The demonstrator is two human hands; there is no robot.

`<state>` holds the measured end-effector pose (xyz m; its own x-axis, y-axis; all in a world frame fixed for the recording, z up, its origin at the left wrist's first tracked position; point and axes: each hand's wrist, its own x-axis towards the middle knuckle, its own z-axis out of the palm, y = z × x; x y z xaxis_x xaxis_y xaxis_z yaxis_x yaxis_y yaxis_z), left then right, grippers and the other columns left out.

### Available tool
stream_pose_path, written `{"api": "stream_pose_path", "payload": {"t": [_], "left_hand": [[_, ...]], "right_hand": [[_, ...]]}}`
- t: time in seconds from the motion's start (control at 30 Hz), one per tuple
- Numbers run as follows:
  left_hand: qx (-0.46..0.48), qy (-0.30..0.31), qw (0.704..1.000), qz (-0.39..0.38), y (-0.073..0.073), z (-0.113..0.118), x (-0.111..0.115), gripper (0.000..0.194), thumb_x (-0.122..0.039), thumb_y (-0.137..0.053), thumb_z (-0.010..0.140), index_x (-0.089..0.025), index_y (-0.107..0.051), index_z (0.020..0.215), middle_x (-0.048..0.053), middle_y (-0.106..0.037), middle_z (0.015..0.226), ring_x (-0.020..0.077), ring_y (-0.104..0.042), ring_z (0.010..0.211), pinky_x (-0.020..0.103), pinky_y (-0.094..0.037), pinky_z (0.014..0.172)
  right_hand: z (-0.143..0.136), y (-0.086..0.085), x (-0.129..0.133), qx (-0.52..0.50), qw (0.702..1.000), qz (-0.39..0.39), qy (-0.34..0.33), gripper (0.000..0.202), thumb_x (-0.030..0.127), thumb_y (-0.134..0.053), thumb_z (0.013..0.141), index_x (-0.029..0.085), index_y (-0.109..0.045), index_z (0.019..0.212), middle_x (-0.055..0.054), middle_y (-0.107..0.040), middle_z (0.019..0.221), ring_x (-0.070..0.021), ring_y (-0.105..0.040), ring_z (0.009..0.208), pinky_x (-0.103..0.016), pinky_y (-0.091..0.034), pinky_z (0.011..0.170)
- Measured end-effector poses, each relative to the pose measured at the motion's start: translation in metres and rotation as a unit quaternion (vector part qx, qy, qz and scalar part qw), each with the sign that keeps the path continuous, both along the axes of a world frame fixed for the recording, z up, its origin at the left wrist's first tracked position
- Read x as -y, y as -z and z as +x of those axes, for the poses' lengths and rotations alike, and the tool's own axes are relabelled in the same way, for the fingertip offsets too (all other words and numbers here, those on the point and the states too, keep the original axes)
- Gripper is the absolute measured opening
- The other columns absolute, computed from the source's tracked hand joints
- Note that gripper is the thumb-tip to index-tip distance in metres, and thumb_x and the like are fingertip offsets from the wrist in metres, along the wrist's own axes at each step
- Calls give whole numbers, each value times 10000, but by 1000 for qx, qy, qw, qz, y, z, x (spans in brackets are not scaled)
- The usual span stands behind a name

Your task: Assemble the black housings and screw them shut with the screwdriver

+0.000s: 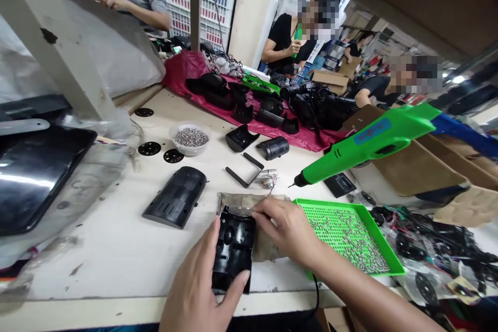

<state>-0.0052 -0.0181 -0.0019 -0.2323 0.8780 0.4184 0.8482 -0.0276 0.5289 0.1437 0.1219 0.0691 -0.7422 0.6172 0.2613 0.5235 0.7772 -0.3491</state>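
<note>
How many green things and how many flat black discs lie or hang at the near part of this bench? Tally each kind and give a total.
Green things: 2, the green screwdriver and the green tray of screws.
Flat black discs: 3.
Total: 5

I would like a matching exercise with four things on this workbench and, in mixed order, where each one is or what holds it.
Things:
1. black plastic housing
2. green electric screwdriver
3. green tray
4. clear bowl of small metal parts

Places:
A. hangs above the table, tip pointing down-left
B. far side of the table, beside black discs
C. gripped by the left hand, right hand at its top edge
D. just right of the right hand, full of screws

Pairs: 1-C, 2-A, 3-D, 4-B
</note>
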Motion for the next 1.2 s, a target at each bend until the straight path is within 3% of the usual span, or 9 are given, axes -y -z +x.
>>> {"api": "stream_pose_path", "payload": {"t": [0.2, 0.6, 0.77, 0.87, 1.07, 1.2], "left_hand": [[10, 0, 1000, -12, 2, 1, -1, 813, -484, -540, 866, -222, -157, 1534, 120, -545, 1398, 275, -616, 1164, 369, -591, 826], [6, 5, 1000, 1, 0, 0, -6, 810, -458, -546, 867, -153, -183, 1524, 148, -567, 1370, 266, -637, 1129, 351, -570, 838], [-14, 11, 1000, 15, 1, -1, -7, 806, -478, -555, 856, -85, -258, 1494, 163, -601, 1326, 253, -653, 1091, 328, -558, 826], [-18, 7, 1000, 15, 1, -1, -7, 802, -484, -555, 853, -87, -271, 1490, 158, -601, 1329, 253, -656, 1082, 328, -555, 815], [-24, 13, 999, 21, 1, -1, -9, 805, -501, -551, 851, -75, -287, 1480, 157, -607, 1321, 244, -657, 1083, 316, -548, 819], [-20, 14, 999, 25, 1, -1, -9, 805, -484, -563, 848, -70, -285, 1480, 164, -595, 1334, 248, -651, 1093, 319, -544, 824]], "right_hand": [[1, 0, -1, -36, 999, 2, 3, 232, 267, -468, 974, 168, -638, 851, -35, -672, 726, -152, -626, 649, -251, -459, 598], [0, 4, -9, 90, 995, 37, -4, 275, 239, -420, 979, 165, -602, 788, -35, -648, 691, -172, -611, 619, -272, -410, 571], [5, -5, -12, 2, 1000, 23, 7, 178, 233, -497, 955, 159, -616, 843, -28, -653, 699, -149, -611, 617, -252, -436, 584], [3, -7, -11, -30, 999, 7, -24, 144, 216, -521, 948, 160, -619, 858, -19, -655, 697, -132, -610, 616, -232, -441, 580], [1, 7, -9, 18, 999, 15, -21, 221, 246, -476, 968, 148, -633, 846, -37, -657, 671, -165, -622, 599, -260, -442, 559], [0, 7, -8, 62, 998, 17, -13, 250, 247, -450, 971, 141, -625, 827, -48, -650, 668, -184, -623, 597, -281, -427, 558]]}}
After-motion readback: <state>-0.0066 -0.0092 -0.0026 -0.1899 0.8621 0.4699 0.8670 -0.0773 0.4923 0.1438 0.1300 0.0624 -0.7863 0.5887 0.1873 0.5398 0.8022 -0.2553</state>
